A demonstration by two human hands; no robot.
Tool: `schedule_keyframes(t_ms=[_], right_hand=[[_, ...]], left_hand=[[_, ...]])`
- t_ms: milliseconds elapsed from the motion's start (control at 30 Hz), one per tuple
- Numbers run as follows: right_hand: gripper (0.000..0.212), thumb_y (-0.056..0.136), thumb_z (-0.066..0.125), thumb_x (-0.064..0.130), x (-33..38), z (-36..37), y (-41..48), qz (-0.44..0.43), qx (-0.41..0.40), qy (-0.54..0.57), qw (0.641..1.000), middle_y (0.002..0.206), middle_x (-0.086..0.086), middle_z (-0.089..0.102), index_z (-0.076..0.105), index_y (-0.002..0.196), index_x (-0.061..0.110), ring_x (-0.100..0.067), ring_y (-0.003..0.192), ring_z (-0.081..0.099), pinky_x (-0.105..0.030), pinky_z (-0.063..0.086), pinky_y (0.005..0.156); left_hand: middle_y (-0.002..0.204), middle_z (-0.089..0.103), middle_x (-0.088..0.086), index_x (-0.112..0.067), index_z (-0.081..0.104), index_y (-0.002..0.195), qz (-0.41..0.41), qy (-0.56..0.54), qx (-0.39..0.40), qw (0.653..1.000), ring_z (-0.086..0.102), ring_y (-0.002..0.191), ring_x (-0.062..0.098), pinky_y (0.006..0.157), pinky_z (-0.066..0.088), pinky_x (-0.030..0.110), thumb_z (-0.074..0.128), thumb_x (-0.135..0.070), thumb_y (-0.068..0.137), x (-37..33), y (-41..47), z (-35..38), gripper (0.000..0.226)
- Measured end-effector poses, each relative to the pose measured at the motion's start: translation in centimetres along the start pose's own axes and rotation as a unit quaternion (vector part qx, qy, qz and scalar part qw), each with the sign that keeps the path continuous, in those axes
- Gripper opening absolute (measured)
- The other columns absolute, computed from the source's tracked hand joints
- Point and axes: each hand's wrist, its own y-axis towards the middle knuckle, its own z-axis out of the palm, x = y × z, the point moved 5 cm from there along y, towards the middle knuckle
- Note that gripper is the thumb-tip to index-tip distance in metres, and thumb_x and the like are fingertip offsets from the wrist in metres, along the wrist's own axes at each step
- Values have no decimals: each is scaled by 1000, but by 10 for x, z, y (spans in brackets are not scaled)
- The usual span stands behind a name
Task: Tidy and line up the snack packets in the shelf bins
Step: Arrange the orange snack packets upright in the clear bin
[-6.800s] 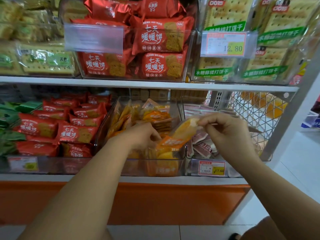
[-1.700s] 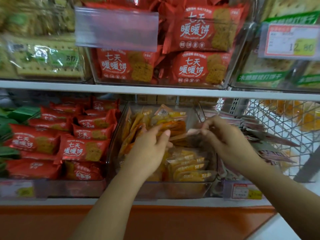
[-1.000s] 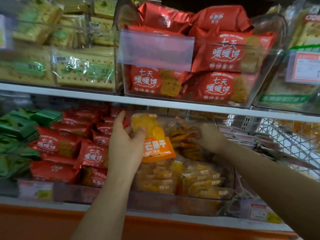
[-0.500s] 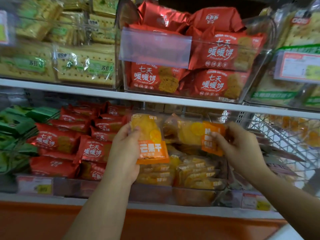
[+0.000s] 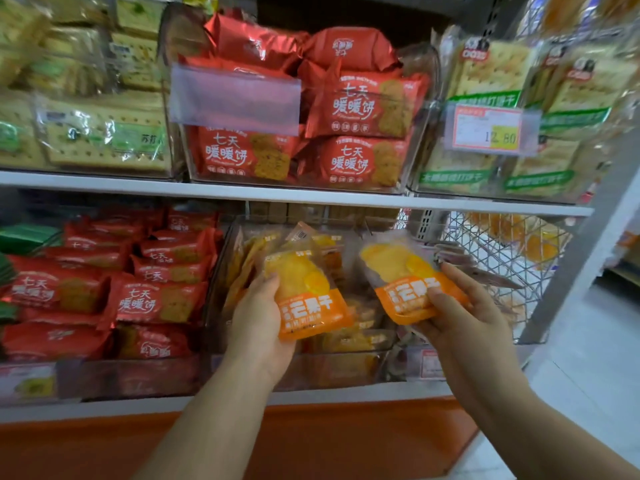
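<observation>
Your left hand (image 5: pixel 258 327) grips one orange-and-clear plastic mango packet (image 5: pixel 304 296) by its lower edge; your right hand (image 5: pixel 464 313) pinches a second matching packet (image 5: pixel 405 278). Both are held upright, labels facing you, above the clear plastic shelf bin (image 5: pixel 346 370), probably to match their orientation before re-filing.
</observation>
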Motion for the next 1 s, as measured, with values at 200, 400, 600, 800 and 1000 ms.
schedule_keyframes(t_ms=[200, 400, 600, 800, 1000], right_hand=[[23, 78, 71, 7, -17, 39, -16, -15, 126, -143, 982, 78, 1, 70, 62, 98, 17, -12, 70, 67, -19, 52, 58], [60, 64, 81, 24, 14, 45, -3, -192, 174, -324, 910, 105, 10, 57, 47, 111, 35, 7, 88, 57, -12, 48, 73], [37, 70, 78, 28, 63, 64, -2, -316, 322, -532, 716, 91, 20, 67, 61, 102, 37, 5, 84, 63, -19, 49, 75], [22, 80, 70, 35, 79, 61, -1, -385, 313, -618, 610, 75, 10, 64, 68, 99, 24, 0, 65, 55, -17, 41, 60], [43, 75, 53, 53, 90, 36, 14, -359, 254, -593, 675, 79, 10, 71, 68, 97, 19, -5, 70, 63, -25, 51, 66]], left_hand=[[96, 74, 5, -23, 61, 116, 15, 87, 130, 988, 72, 84, 22, 64, 59, 35, 64, -22, 84, 10, -11, 19, 32], [100, 72, -8, -33, 57, 111, 158, 285, 182, 928, 69, 92, 9, 76, 57, 28, 66, -10, 86, -7, -12, 21, 35], [105, 61, -20, -40, 53, 111, 331, 465, 274, 774, 59, 98, -3, 82, 52, 24, 67, -13, 85, -8, -35, 43, 41], [108, 47, -21, -43, 47, 112, 411, 489, 242, 730, 48, 103, -6, 85, 43, 11, 71, -23, 82, -11, -37, 50, 43], [88, 61, -19, -38, 58, 91, 286, 609, 183, 717, 56, 85, -7, 82, 37, 3, 66, -29, 86, -24, -3, 24, 13]])
